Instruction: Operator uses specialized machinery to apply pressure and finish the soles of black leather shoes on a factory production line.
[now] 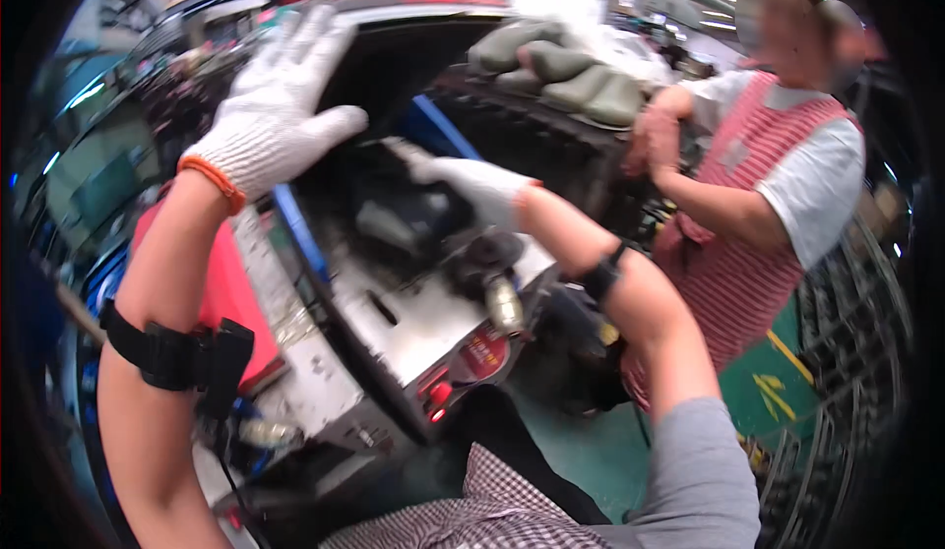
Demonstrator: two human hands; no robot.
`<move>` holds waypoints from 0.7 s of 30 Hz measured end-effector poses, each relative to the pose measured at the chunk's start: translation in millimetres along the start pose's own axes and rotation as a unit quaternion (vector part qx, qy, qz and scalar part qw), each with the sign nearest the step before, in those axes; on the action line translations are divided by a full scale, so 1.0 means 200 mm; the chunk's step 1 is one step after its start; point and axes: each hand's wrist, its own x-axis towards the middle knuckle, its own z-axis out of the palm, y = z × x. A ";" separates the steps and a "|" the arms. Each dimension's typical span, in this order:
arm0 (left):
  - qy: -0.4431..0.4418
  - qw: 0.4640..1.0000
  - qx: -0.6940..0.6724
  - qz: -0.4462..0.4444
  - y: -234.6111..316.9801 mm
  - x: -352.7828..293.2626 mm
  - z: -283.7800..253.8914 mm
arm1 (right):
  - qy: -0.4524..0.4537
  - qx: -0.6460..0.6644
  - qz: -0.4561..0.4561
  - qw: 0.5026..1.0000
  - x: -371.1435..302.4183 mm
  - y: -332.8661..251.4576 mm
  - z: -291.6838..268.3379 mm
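My left hand [268, 106] wears a white knit glove with an orange cuff. It is raised, with fingers stretched out and thumb apart, beside a dark raised panel [384, 57] of a machine; whether it touches the panel I cannot tell. My right hand [482, 187], also in a white glove, reaches into the machine over a glossy dark object [409, 219]. Its fingers are blurred and partly lost against the dark parts, so their grip is unclear. The machine's worn metal top [413, 328] lies below both hands.
A red panel [236, 303] stands at the left. Red buttons [439, 392] and a brass-coloured fitting [505, 305] sit on the machine's front. Several grey-green foot-shaped forms [561, 67] lie behind it. At the right stands a person in a red striped apron [724, 195], hands together.
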 end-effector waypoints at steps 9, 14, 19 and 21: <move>-0.039 0.740 -0.508 -0.438 0.28 -0.90 -0.46 | -0.083 0.276 -0.091 0.953 -0.55 0.51 0.34; 0.087 0.502 -0.721 -0.470 0.38 -1.37 -0.55 | -0.245 0.486 0.063 0.836 -0.58 0.81 0.77; 0.164 0.509 -0.646 -0.545 0.46 -1.73 -0.82 | -0.323 0.547 0.217 0.742 -0.64 0.90 1.16; 0.246 0.491 -0.613 -0.568 0.54 -1.87 -0.93 | -0.302 0.541 0.259 0.741 -0.63 1.00 1.28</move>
